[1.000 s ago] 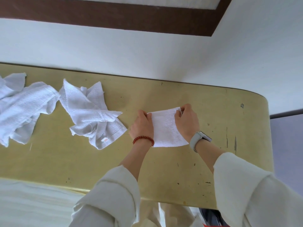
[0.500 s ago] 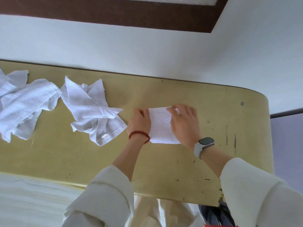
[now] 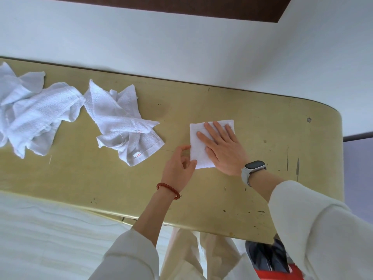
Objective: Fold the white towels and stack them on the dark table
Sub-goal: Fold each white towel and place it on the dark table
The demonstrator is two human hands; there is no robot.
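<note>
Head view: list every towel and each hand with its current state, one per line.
folded towel: folded small, flat on the table
right hand: open, pressing flat on it
left hand: fingers loosely curled at its left edge
middle towel: crumpled, unfolded
left towels: crumpled heap

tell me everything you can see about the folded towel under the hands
The folded towel is a small white terry rectangle lying flat on the yellowish table. The right hand presses flat on it with straight fingers, covering its right part. The left hand touches its lower left edge.
</note>
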